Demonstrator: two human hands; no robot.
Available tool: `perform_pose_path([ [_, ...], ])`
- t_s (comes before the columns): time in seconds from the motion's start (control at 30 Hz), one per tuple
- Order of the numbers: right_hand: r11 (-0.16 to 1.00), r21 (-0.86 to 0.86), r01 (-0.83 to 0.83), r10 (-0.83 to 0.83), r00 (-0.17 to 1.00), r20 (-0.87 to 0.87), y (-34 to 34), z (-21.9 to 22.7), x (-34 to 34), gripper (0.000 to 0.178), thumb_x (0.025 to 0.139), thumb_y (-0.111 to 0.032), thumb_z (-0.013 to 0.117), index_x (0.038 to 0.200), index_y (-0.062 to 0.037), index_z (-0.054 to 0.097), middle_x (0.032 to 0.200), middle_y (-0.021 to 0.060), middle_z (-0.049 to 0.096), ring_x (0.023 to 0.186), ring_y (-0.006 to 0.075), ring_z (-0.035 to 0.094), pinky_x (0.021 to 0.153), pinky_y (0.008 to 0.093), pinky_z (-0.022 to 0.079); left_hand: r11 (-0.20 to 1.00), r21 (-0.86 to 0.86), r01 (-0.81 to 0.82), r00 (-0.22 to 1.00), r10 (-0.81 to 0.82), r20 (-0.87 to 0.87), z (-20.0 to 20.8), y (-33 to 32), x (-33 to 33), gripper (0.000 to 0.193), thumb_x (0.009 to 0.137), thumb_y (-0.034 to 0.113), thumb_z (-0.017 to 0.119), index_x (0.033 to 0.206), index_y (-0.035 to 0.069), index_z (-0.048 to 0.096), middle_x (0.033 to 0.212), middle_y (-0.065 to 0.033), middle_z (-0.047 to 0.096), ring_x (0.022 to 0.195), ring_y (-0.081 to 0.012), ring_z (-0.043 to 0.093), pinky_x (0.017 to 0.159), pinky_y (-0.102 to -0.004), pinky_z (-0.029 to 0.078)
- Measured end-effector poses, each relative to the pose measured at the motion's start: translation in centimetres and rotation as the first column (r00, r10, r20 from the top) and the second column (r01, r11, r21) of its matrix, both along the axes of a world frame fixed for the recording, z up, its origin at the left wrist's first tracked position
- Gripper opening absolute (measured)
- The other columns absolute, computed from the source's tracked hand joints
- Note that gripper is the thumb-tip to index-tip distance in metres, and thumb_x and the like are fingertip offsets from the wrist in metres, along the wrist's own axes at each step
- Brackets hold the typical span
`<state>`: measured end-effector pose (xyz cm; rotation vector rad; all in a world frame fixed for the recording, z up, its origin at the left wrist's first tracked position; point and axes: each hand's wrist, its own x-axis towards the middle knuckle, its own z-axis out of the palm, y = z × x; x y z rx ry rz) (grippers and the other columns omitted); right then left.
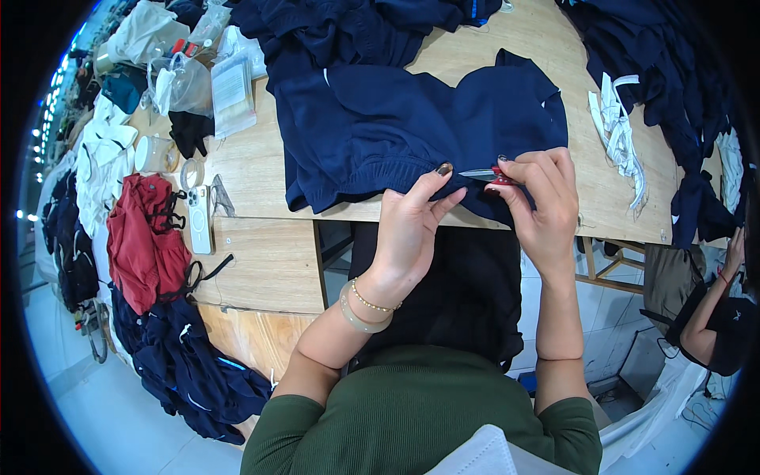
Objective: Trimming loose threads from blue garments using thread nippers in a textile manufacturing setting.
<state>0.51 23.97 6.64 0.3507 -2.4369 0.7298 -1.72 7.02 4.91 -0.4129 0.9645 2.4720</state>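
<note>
A navy garment (372, 119) with a gathered elastic waistband lies across the near edge of the wooden table in front of me. At the waistband's right end, my left hand (412, 226) pinches the cloth between thumb and fingers. Small thread snips (495, 176) with red handles and pointed metal blades are held in my right hand (542, 202). The blades point left, with their tip just short of my left thumb and over the navy cloth. Part of the handles is hidden by my right fingers.
More navy cloth (332, 32) is heaped at the back. White fabric strips (619, 134) lie to the right. At left are a phone (199, 220), a tape roll (191, 172), clear plastic bags (232, 95) and a red garment (146, 237). A co-worker's arm (704, 317) shows at far right.
</note>
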Motion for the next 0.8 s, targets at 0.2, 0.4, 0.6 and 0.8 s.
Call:
perform_pose_path([
  [0.2,0.999,-0.046,-0.015,0.017,0.999,0.029,-0.1,-0.1,-0.1,0.023,0.069,-0.01,0.076,0.088,-0.0029,0.066,0.081,0.0041,0.061,0.077,0.0232,0.05,0.068,0.0334,0.036,1.0,0.002,0.003,1.0,-0.003,-0.001,0.0,0.0,0.0,0.015,0.091,0.008,0.06,0.086,-0.002,0.07,0.089,-0.0055,0.067,0.085,-0.0108,0.063,0.085,-0.0295,0.054],
  [0.4,0.998,-0.059,0.031,-0.029,0.999,0.034,0.2,0.1,0.0,0.021,0.069,-0.007,0.076,0.088,-0.0026,0.066,0.082,0.004,0.061,0.077,0.0233,0.05,0.069,0.0334,0.037,1.0,-0.01,0.016,1.0,-0.016,0.001,-0.3,0.2,-0.1,0.017,0.092,0.01,0.059,0.086,-0.003,0.069,0.09,-0.0054,0.067,0.085,-0.0109,0.063,0.087,-0.0307,0.054],
  [0.6,0.765,-0.607,0.216,-0.132,0.975,0.18,0.3,-0.1,-0.8,0.019,0.087,-0.01,0.067,0.101,-0.0012,0.059,0.087,0.0064,0.062,0.064,0.0131,0.053,0.055,0.0252,0.04,0.945,0.304,0.117,0.992,-0.095,-0.083,-1.9,-0.7,0.0,0.027,0.102,0.027,0.043,0.091,0.007,0.056,0.094,-0.0025,0.061,0.096,-0.0126,0.06,0.098,-0.045,0.049],
  [0.8,0.054,-0.984,0.167,0.714,0.682,0.155,0.2,1.3,-0.5,0.025,0.099,-0.025,0.05,0.107,-0.0013,0.054,0.078,0.0009,0.049,0.061,0.0068,0.044,0.055,0.0213,0.035,0.925,0.252,0.286,0.957,-0.29,-0.021,-2.1,0.3,0.4,0.061,0.104,0.045,0.027,0.099,-0.002,0.066,0.104,-0.0152,0.068,0.109,-0.0262,0.061,0.111,-0.0527,0.033],
])
